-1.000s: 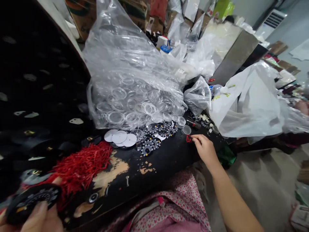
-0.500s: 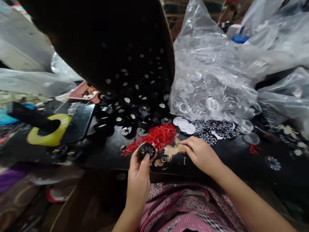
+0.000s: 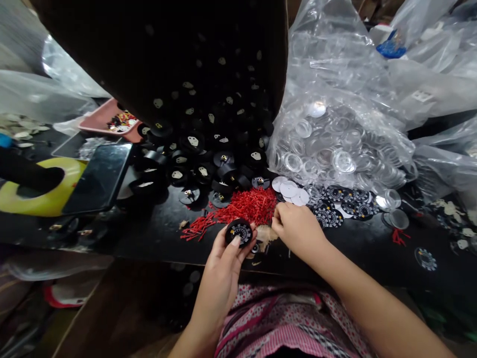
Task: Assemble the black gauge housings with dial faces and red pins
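Note:
In my left hand (image 3: 225, 253) is a round black gauge case (image 3: 238, 232) with a printed dial facing up, my thumb pressing on the dial's lower edge. My right hand (image 3: 298, 226) is closed at the right edge of a heap of small red pointers (image 3: 251, 206); its fingertips are hidden, so what they pinch does not show. Right of that heap lie white discs (image 3: 288, 189) and printed dial discs (image 3: 328, 216). A small round metal part (image 3: 255, 248) sits on the table beside my left fingers.
Black gauge cases (image 3: 223, 159) spill from a dark container. A clear bag (image 3: 316, 144) of transparent round covers stands at the right. Leftward are a phone (image 3: 99, 176), a yellow tape roll (image 3: 70, 171) and a pink tray (image 3: 100, 115). One dial disc (image 3: 425, 259) lies far right.
My right hand has moved from the tan patch on the table to the red pointers, and its fingers have curled in. My left hand still holds the gauge case; the view has shifted.

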A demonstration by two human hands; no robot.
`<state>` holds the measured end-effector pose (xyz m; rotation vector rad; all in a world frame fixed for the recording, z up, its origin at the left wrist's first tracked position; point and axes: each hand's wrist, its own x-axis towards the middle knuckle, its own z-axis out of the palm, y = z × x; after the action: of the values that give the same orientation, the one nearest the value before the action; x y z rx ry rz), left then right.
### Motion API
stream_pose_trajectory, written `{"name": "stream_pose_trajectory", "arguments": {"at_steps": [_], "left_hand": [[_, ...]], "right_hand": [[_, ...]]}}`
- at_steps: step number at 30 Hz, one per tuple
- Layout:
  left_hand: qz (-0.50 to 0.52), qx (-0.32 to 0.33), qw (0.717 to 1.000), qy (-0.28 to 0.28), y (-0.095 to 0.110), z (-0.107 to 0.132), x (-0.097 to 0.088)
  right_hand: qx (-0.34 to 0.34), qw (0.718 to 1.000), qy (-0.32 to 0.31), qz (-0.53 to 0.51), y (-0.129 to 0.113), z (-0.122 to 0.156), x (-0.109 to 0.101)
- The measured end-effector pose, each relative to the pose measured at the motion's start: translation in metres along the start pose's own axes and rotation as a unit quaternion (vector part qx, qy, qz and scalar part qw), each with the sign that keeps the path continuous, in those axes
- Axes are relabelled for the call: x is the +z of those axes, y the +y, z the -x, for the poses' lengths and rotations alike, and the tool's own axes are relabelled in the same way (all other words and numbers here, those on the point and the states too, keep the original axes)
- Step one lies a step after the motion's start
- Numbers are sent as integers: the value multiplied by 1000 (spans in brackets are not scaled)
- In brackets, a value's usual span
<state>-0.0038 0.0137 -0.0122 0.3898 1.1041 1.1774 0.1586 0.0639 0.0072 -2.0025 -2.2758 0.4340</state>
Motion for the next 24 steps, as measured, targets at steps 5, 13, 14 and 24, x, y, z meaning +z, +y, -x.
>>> {"name": "stream_pose_trajectory", "arguments": {"at_steps": [5,13,14,24], "left_hand": [[27,-21,999,-4,-3,6,8],[29,-20,999,2,-8,5,14],[30,-20,999,1,-8,5,13],[113,-140,981,-76,-10,7,26]], "right_hand": [[41,996,8,-79,17,15,-1],[-43,999,5,-21,7,5,0],[-44,999,2,-12,5,2,0],[-18,963,57,-264,11,30,-2]]}}
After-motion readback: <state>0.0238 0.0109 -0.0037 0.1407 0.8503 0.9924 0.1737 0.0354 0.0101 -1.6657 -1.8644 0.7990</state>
